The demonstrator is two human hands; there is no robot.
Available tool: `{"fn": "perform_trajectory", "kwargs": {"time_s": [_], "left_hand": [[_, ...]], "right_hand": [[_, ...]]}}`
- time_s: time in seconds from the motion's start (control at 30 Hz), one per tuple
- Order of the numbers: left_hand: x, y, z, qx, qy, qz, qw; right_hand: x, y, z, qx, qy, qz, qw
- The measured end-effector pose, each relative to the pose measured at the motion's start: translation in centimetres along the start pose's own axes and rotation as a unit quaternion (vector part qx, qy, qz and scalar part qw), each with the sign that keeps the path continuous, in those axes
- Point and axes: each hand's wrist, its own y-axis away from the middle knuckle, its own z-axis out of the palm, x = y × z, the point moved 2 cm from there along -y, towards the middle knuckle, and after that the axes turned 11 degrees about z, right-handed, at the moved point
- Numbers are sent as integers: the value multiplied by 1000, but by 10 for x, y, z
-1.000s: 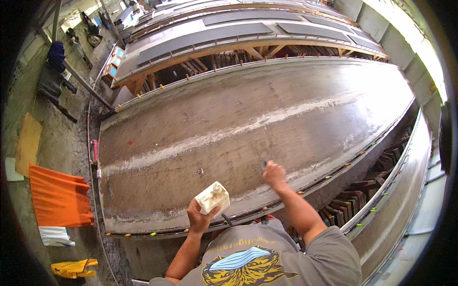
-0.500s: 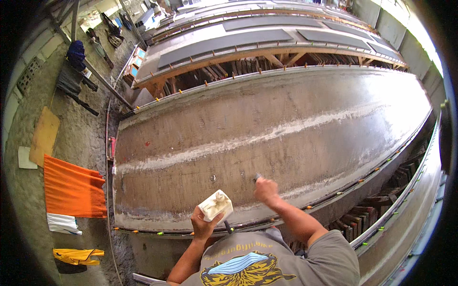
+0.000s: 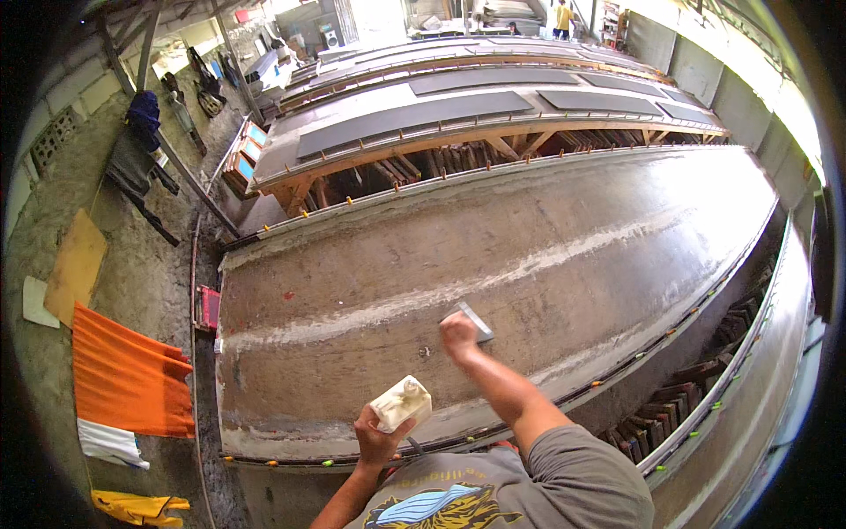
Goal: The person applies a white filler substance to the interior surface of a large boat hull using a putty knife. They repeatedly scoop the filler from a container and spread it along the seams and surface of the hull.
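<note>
Right now the right hand [image 3: 458, 333] grips a flat metal scraper [image 3: 474, 320], blade pointing up and right on the long brown mould bed [image 3: 546, 256]; the left hand [image 3: 377, 439] holds a small cream bottle [image 3: 402, 403] lower down, near the bed's front edge.

On the long brown table [image 3: 546, 229], the right hand [image 3: 458, 335] presses a metal scraper [image 3: 474, 321]; the left hand [image 3: 377, 438], at its near edge, holds a pale jug [image 3: 402, 403].
</note>
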Motion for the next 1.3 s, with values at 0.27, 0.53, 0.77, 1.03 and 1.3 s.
{"fn": "perform_trajectory", "kwargs": {"time_s": [0.27, 0.53, 0.77, 1.03, 1.3], "left_hand": [[-15, -9, -75, -16, 36, 19, 999], [-31, -14, -140, -38, 20, 26, 999], [-27, -7, -176, -24, -51, 36, 998], [-28, -11, -134, -38, 11, 25, 999], [-23, -18, -96, -36, 5, 13, 999]], "right_hand": [[-20, 68, -131, -262, -314, 122, 904], [142, 114, -9, -240, -417, 420, 769], [202, 69, -87, -8, -104, 362, 926], [-18, 141, -52, -141, -9, 176, 974], [126, 82, -87, -265, -298, 230, 888]]}}
